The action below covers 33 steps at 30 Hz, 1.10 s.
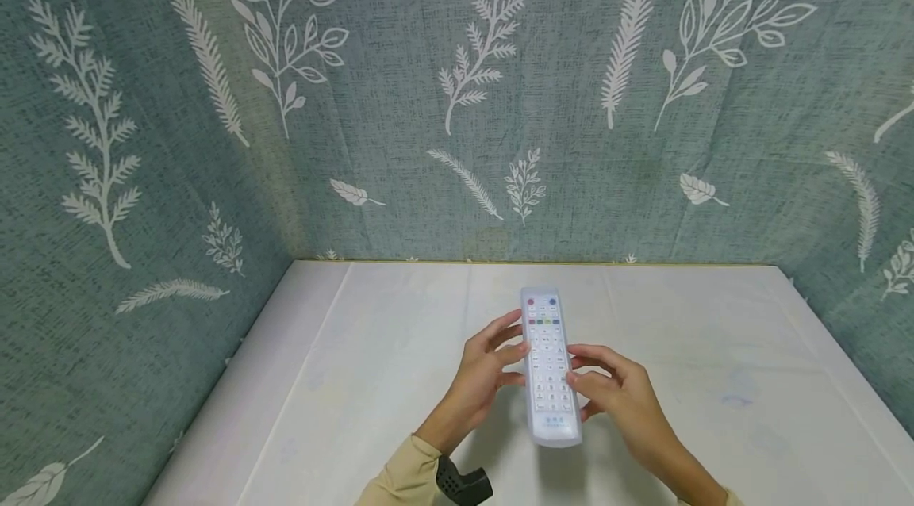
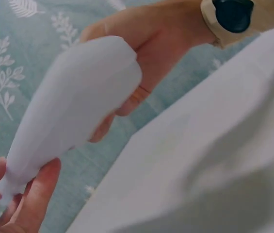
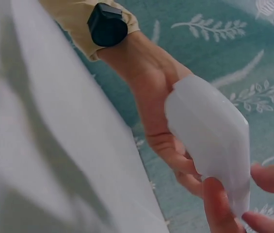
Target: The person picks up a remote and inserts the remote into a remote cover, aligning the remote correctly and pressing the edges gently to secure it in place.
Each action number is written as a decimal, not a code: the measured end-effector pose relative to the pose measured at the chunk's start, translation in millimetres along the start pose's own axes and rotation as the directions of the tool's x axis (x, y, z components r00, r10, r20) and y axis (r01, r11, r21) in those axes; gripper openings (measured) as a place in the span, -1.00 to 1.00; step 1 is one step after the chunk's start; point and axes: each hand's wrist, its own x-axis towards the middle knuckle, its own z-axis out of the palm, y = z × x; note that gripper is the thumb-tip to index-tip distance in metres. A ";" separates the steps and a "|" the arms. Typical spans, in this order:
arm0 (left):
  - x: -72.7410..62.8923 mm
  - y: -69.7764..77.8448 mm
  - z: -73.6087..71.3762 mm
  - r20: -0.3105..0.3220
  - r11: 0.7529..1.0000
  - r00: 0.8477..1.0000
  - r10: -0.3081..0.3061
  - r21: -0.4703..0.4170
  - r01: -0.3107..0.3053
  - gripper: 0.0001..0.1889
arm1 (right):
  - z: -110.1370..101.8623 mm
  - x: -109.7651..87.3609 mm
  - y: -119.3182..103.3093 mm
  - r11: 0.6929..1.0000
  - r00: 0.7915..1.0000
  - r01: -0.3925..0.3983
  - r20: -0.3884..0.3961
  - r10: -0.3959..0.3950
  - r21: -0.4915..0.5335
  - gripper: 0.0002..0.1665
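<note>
A white remote control [image 1: 550, 367] in a clear cover is held up off the table, its button face toward the head camera. My left hand [image 1: 480, 371] grips its left edge, thumb at the front edge and fingers reaching behind. On the lower right edge, my right hand [image 1: 617, 391] pinches it the same way. In the left wrist view the remote's smooth pale back [image 2: 78, 92] shows between the left fingers [image 2: 40, 189] and the other hand. The right wrist view shows that back [image 3: 209, 131] too, with the right fingers [image 3: 219, 201] at its narrow end.
Below the hands spreads a white tabletop [image 1: 371, 371], with shadows of the hands and remote on it. Green-grey cloth [image 1: 400, 93] with white leaf prints stands behind and at both sides. A black wrist device [image 1: 462, 482] sits at the left sleeve [image 1: 403, 474].
</note>
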 end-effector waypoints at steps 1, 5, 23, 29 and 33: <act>0.0 -0.5 0.6 -0.003 1.000 1.000 0.001 0.009 -0.001 -0.46 | 0.0 0.5 0.3 1.000 1.000 -0.007 -0.005 0.007 0.003 -0.49; 0.2 -2.9 1.2 0.003 0.999 1.000 -0.010 0.044 0.010 -0.44 | 0.8 3.0 1.8 1.000 0.999 -0.014 -0.029 0.015 0.024 -0.45; -0.5 -14.0 -0.6 0.075 0.983 0.991 -0.108 0.155 0.096 -0.16 | 8.2 15.2 19.1 1.000 0.983 0.012 -0.183 -0.017 -0.026 -0.55; 2.2 -21.7 -2.2 0.054 0.985 0.996 -0.077 0.162 0.067 -0.17 | 9.5 21.1 26.0 0.999 0.979 -0.013 -0.203 0.005 -0.036 -0.56; 5.3 -29.9 -6.1 0.055 0.980 0.997 -0.060 0.191 0.049 -0.19 | 10.2 26.4 33.5 0.998 0.979 -0.043 -0.202 0.033 -0.046 -0.56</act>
